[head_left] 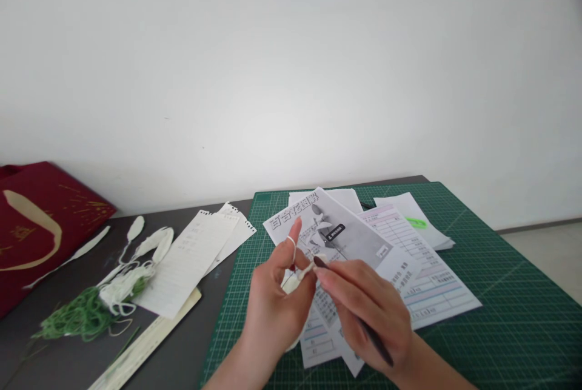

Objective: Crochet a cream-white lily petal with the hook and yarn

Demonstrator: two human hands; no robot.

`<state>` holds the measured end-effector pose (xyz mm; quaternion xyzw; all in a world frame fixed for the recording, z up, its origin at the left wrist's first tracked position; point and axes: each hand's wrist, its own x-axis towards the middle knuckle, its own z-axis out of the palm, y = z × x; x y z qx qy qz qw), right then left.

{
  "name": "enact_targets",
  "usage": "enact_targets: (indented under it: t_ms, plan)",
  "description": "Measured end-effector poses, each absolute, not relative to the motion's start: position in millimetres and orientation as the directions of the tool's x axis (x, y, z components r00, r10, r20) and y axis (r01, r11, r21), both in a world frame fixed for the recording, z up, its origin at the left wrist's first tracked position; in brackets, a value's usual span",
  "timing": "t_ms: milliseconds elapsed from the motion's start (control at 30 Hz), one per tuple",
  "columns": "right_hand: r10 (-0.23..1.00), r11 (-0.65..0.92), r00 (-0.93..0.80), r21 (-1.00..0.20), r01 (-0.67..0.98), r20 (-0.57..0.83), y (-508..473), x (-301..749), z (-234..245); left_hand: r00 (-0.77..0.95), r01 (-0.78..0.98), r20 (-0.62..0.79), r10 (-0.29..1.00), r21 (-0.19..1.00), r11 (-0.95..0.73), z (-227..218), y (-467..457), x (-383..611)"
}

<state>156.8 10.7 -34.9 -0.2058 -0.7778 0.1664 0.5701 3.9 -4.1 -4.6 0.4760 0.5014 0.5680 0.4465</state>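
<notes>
My left hand (pixel 275 296) is raised over the green cutting mat (pixel 477 244), with white yarn (pixel 304 270) looped round its outstretched index finger and pinched between thumb and fingers. My right hand (pixel 364 305) grips a dark crochet hook (pixel 359 317) like a pen, its tip meeting the yarn at my left fingertips. Under both hands lies a printed instruction sheet (pixel 336 226) with a flower picture.
Several form papers (pixel 422 256) overlap on the mat. On the dark table to the left lie lined notes (pixel 191 256), a ruler (pixel 145 341), a tangle of green yarn (pixel 77 320), white crocheted petals (pixel 145 244) and a dark red bag (pixel 36 226). A white wall stands behind.
</notes>
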Motion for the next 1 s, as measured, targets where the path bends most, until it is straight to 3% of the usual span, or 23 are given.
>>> enact_targets:
  t_ms: [67, 100, 200, 300, 433, 567, 733, 1000]
  plan:
    - [0.410, 0.911, -0.294, -0.375, 0.170, 0.863, 11, 158, -36, -0.074, -0.328, -0.089, 0.993, 0.943, 0.061, -1, -2, 3]
    - [0.411, 0.910, -0.267, -0.378, 0.169, 0.872, 12, 158, -36, -0.013, -0.447, -0.155, 0.988, 0.884, 0.133, 0, -1, 2]
    - [0.601, 0.797, -0.126, -0.604, 0.016, 0.790, 13, 156, -33, 0.146, -0.629, -0.240, 0.960, 0.726, 0.277, 5, 1, 0]
    - [0.848, 0.483, -0.053, -0.811, -0.331, 0.527, 15, 151, -31, 0.233, -0.650, -0.276, 0.932, 0.669, 0.360, 7, 0, -3]
    - [0.964, 0.076, -0.152, -0.775, -0.627, 0.218, 21, 148, -29, 0.272, -0.616, -0.266, 0.925, 0.690, 0.380, 9, -2, -5]
    - [0.956, -0.106, -0.271, -0.723, -0.682, 0.116, 24, 151, -26, 0.268, -0.569, -0.278, 0.922, 0.727, 0.384, 13, -5, -5]
    - [0.927, -0.135, -0.348, -0.739, -0.660, 0.141, 26, 159, -24, 0.265, -0.516, -0.268, 0.926, 0.772, 0.371, 16, -7, -7]
    - [0.896, 0.087, -0.302, -0.797, -0.598, 0.324, 29, 173, -20, 0.271, -0.443, -0.268, 0.925, 0.818, 0.367, 19, -9, -7]
